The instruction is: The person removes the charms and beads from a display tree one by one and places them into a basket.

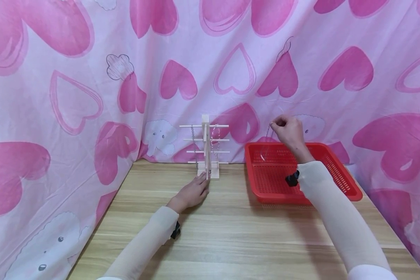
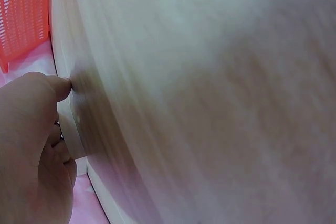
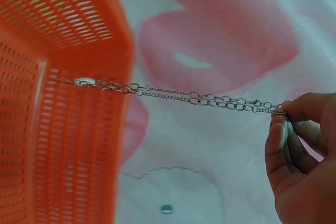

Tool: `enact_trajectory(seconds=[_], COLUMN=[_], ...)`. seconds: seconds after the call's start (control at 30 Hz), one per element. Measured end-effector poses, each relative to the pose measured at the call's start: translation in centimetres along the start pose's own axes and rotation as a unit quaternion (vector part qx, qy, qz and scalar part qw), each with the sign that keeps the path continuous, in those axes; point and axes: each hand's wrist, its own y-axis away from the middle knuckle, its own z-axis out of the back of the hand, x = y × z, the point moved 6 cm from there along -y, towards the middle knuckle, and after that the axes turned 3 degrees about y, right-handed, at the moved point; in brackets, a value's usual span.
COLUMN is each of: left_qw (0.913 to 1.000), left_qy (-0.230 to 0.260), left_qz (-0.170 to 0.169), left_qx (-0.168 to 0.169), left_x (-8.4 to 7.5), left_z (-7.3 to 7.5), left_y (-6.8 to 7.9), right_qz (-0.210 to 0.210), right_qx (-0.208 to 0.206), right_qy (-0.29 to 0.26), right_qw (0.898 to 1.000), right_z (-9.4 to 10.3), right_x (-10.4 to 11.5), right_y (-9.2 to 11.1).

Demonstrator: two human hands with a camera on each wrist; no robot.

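My right hand (image 1: 289,132) pinches a silver chain necklace (image 3: 223,103) between thumb and fingertips, raised over the back of the red basket (image 1: 249,171). The doubled chain hangs down, and a small bright pendant (image 3: 85,82) at its lower end dangles inside the basket. On the table, my left hand (image 1: 193,192) holds the base of a wooden jewelry stand (image 1: 205,119), thumb (image 2: 62,87) at the near edge and the other fingers partly hidden. A dark chain (image 1: 194,140) hangs on the left pegs and a beaded, pale chain (image 1: 212,140) on the right ones.
A wood-grain table (image 1: 210,241) carries the stand and the basket, which stands to the right of it. Pink heart-patterned cloth (image 1: 203,50) hangs close behind and along both sides. Both wrists wear small black cameras.
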Motion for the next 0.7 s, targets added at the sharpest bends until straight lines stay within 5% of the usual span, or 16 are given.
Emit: enact_trajectory(seconds=[0.7], left_qw=[0.9998], left_qy=[0.002], left_qz=[0.016], left_qx=[0.013], left_x=[0.2], left_z=[-0.2], left_y=[0.0], right_qz=[-0.033], right_qx=[0.119], right_qy=[0.047], right_qw=[0.991], right_z=[-4.3], right_x=[-5.1], right_y=[0.4])
